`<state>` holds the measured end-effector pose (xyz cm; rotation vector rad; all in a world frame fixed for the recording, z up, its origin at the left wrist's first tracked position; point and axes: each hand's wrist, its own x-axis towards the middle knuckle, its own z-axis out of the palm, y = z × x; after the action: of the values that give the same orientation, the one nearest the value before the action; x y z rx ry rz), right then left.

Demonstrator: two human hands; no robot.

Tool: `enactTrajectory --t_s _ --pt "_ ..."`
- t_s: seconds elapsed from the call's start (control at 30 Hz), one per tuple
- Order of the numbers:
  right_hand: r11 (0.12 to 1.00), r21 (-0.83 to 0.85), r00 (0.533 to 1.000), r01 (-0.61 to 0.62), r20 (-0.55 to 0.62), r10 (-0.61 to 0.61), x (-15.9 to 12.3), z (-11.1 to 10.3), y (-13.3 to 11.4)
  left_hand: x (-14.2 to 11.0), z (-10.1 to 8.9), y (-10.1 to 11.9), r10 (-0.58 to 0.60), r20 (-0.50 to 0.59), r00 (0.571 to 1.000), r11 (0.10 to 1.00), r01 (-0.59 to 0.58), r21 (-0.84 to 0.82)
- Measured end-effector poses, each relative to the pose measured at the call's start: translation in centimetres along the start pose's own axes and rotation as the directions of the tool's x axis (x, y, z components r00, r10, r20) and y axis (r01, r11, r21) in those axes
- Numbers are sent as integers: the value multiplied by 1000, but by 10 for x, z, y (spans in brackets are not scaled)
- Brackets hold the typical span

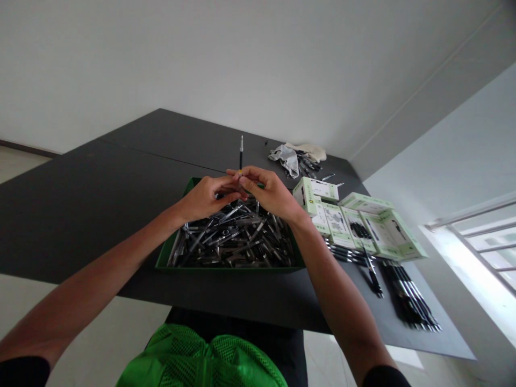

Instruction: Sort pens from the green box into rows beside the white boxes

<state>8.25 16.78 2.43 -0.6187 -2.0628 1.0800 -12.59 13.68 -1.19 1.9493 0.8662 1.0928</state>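
Observation:
A slim pen refill (241, 153), dark in its lower part with a pale pointed tip, stands upright above my joined fingertips. My right hand (271, 192) is closed, pinching its lower end between thumb and fingers. Against it, my left hand (209, 198) is closed too, with fingertips meeting the right ones; what lies between them is hidden. Both hands are over a green tray (231, 270) heaped with clear and black pen parts (237, 236).
Right of the tray are pale green and white cartons (336, 223), some holding black parts. Nearer lie a row of black pens (411, 298) and a single pen (373, 274). Farther back, gloves (286, 157) lie beside more pens (309, 164) on the dark table (100, 188).

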Motion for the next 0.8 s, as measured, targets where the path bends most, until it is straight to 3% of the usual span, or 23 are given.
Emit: enactTrajectory --t_s 0.27,0.57,0.7,0.77,0.8 --pt "999 -11 999 -36 8 36 0 -1 -1 0 -1 -7 -9 -13 1000 998 8 -64" --pt "1000 5 999 -20 -25 20 2 -4 -3 0 -4 0 17 1 1000 1000 -17 -20" --pt "979 -204 982 4 -182 -42 -10 -43 -25 -1 -2 3 23 -25 999 998 -24 -50" --pt "941 -338 933 -30 -348 -95 -29 -79 -41 0 -2 4 29 -77 997 998 -33 -60" --pt "919 -390 887 -60 -444 -131 -43 -99 -48 0 -2 4 31 -107 994 997 -38 -64"
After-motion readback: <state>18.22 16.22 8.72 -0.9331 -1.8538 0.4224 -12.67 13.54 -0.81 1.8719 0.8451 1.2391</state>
